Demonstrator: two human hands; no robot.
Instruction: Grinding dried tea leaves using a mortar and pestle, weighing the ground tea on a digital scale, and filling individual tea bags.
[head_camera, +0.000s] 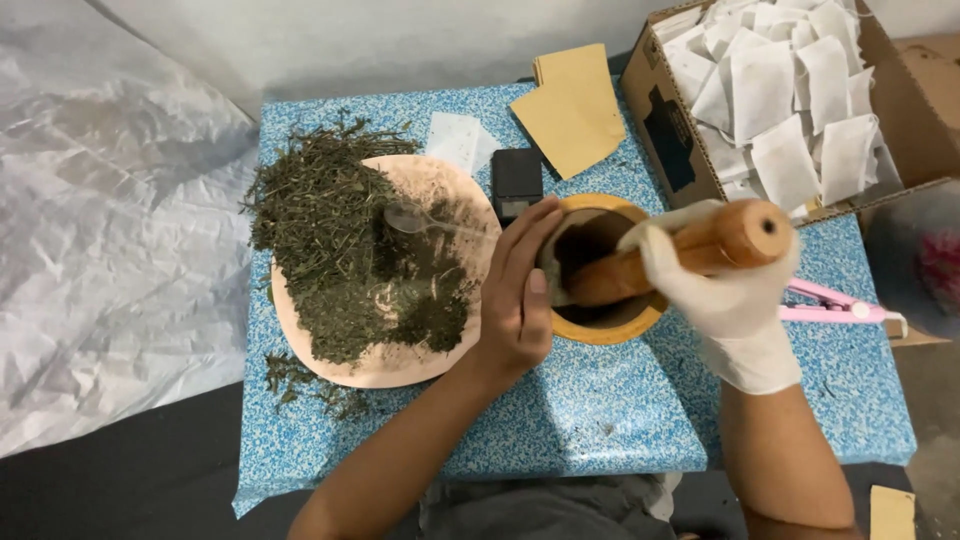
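Wooden pestle (690, 250) sits tilted in the mortar (600, 330); I note my gloved right hand (725, 290) wrapped around it, bare left hand (520, 290) flat-fingered against the mortar's side.

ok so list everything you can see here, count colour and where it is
table: one, blue and white speckled top, centre
mortar: one, wooden, mid-table
pestle: one, wooden, tilted into the mortar
plate: one, pale pink, left of the mortar
dried herbs: one heap, green, on the plate and spilling over its far edge
spoon: one, clear plastic, on the herbs
small scale: one, black, behind the mortar
paper envelopes: a few, tan, far edge
cardboard box: one, brown, top right
white sachets: many, in the box
pink tool: one, right of the mortar
left hand: bare, against the mortar's rim
right hand: white glove, grip on the pestle
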